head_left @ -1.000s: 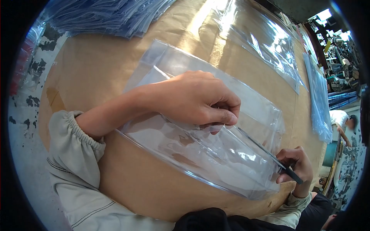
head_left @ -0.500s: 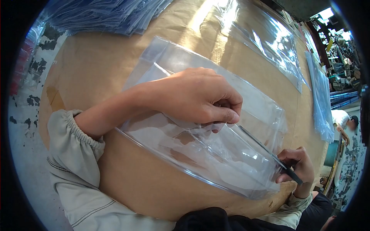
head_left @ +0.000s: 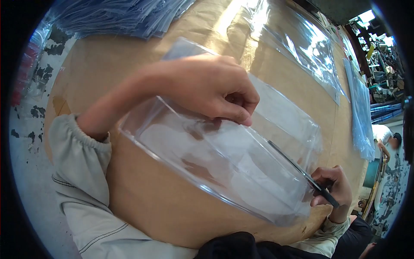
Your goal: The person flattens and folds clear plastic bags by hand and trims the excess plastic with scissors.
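Observation:
My left hand is closed in a pinch on the upper edge of a clear plastic bag. The bag's near part rises loosely from the table, creased and shiny. Another clear plastic layer lies flat behind it; I cannot tell whether the two are joined. At the right, my right hand grips the dark handles of scissors. Their thin blades point up and left along the bag, with the tip below and to the right of my left fingertips. Some right-hand fingers are hidden behind the handles.
Brown paper covers the table. A thick stack of bluish plastic bags lies at the far left. Shiny clear sheets are at the back, and more folded plastic is at the right edge. Another person is far right.
My left hand has moved up and left, away from the scissors' tip, drawing the bag's edge with it. The right hand and scissors have stayed almost in place.

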The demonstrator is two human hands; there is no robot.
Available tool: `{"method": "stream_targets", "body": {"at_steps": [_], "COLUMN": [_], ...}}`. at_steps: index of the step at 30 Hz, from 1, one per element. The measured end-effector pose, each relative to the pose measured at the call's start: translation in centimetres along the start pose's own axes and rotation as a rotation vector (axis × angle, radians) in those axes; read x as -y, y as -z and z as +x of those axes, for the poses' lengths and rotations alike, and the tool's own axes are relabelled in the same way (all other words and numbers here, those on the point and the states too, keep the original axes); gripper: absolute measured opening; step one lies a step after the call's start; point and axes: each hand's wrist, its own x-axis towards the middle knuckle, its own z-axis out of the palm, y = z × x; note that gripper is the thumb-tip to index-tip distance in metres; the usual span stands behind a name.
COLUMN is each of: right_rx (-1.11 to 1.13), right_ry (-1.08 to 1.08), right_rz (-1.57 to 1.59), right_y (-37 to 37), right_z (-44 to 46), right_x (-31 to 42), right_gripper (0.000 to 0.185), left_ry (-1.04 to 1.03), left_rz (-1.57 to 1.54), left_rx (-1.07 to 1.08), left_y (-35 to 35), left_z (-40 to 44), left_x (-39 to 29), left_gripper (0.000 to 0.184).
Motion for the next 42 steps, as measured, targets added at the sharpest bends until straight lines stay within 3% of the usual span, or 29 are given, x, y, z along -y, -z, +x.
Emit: {"method": "stream_targets", "body": {"at_steps": [4, 13, 19, 42], "right_rx": [-0.022, -0.061, -0.057, -0.086], "right_ry": [-0.017, -0.010, 0.092, 0.033], "right_rz": [0.113, 0.221, 0.176, 0.013], "right_y": [0.2, -0.1, 0.0, 0.7], "right_z": [-0.2, 0.2, 0.2, 0.4], "right_x": [-0.4, 0.3, -0.7, -0.6], "right_gripper": [0.051, 0.053, 0.052, 0.059], "left_ry": [0.026, -0.023, 0.002, 0.032], "left_rz": [-0.166, -0.178, -0.183, -0.192], "left_rx": [-0.079, -0.148, -0.148, -0.147], "left_y": [-0.5, -1.7, -1.6, -1.8], "left_z": [0.2, 0.5, 0.5, 0.6], "left_x": [0.2, 0.1, -0.2, -0.2], "left_gripper": [0.016, 0.019, 0.019, 0.019]}}
